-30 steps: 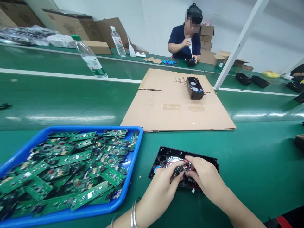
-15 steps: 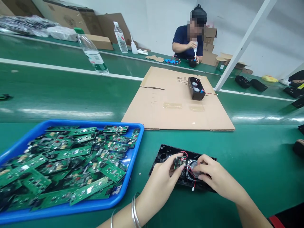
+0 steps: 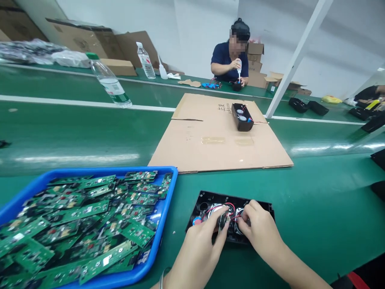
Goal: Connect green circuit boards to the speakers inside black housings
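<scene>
Green worktop [image 3: 315,192], open black case [image 3: 218,197] on it.
Over the case, by the left grip [image 3: 202,243], a circuit board [image 3: 222,220] is pinched; the right grip [image 3: 261,224] is curled at red wires [image 3: 232,206], its hold hidden. Wires are best kept slack.

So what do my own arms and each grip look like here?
Your left grip is gloveless, with a silver bangle partly visible at the wrist, by the picture's lower edge. Your right grip wears no glove either, and your right arm shows no sleeve or bangle.
</scene>
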Tool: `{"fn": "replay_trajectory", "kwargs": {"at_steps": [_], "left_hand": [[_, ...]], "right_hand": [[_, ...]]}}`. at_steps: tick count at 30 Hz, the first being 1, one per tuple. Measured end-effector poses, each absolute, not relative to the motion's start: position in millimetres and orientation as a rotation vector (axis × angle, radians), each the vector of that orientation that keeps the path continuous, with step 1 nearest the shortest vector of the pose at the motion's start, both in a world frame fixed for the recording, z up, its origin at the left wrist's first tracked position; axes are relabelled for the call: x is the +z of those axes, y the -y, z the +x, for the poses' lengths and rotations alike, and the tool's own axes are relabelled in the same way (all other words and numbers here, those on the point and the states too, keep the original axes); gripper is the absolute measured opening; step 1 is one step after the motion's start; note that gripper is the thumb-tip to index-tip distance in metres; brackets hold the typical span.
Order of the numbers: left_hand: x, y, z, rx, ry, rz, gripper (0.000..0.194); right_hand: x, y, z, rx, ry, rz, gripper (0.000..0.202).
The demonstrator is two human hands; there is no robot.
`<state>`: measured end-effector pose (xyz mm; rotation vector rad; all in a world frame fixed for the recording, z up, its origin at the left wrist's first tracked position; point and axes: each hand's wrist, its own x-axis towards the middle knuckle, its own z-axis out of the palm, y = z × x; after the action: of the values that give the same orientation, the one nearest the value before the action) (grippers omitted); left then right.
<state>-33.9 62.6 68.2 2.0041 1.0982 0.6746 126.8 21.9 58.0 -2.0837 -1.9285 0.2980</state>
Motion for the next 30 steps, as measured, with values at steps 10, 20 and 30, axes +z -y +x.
{"fn": "replay_trajectory", "kwargs": {"at_steps": [10, 20, 30], "left_hand": [[63, -63, -38, 0.547, -1.071, 2.209, 0.032], [66, -66, -31, 0.670, -1.115, 1.943, 0.029], [69, -67, -30, 0.674, -1.024, 1.899, 0.028]], "right_hand": [[71, -36, 142, 1.275, 1.260, -1.557, 0.014], [68, -29, 120, 0.411, 2.179, -1.878, 0.021], [63, -30, 121, 0.187, 2.385, -1.857, 0.013]]}}
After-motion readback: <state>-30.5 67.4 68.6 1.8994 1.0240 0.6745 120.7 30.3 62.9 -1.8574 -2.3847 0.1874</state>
